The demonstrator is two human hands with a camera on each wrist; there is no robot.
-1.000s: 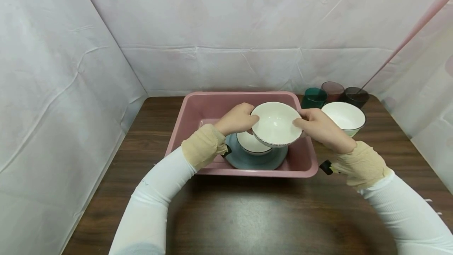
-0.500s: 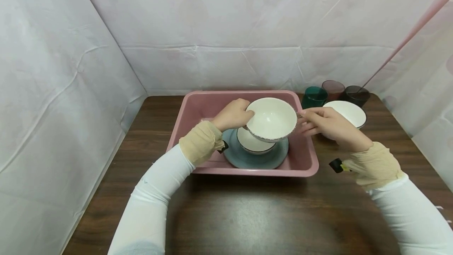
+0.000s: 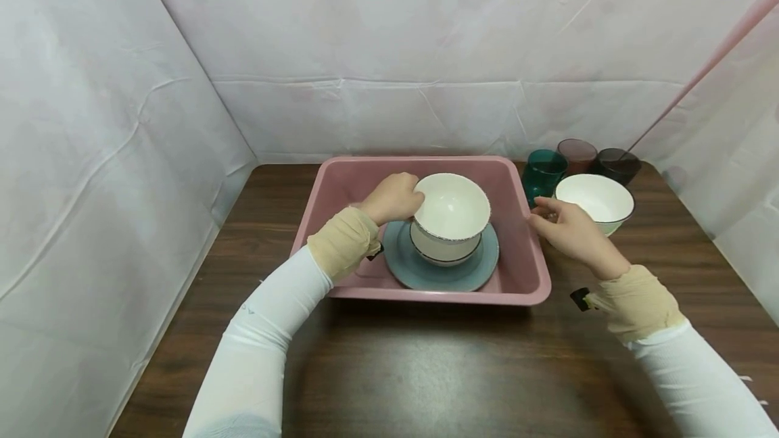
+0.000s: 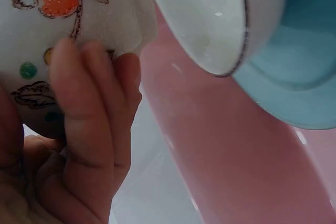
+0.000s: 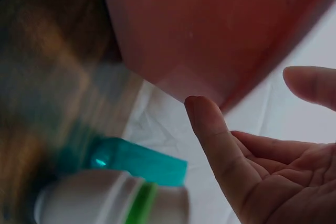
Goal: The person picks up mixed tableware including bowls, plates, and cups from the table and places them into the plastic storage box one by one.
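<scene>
Since the earlier frames the right hand [image 3: 569, 230] is letting go of the white bowl [image 3: 451, 211] and drawing back to the right, while the left hand [image 3: 392, 198] is lowering that bowl alone onto the stack. Now the left hand is gripping the bowl's left rim, fingers curled against the painted outer wall, as the left wrist view is showing with the fingers [image 4: 86, 129] pressing on the decorated side. That bowl is sitting in a second bowl [image 3: 441, 252], which is resting on a blue plate [image 3: 420, 269] inside the pink tub [image 3: 359, 184]. The right hand is hovering just outside the tub's right wall, empty, its fingers loosely spread and relaxed, near another white bowl [image 3: 595, 200] standing on the dark wooden table [image 3: 426, 370]. Behind that bowl a teal cup [image 3: 544, 171], a reddish cup [image 3: 577, 153] and a dark cup [image 3: 617, 164] are standing close together at the table's back edge.
</scene>
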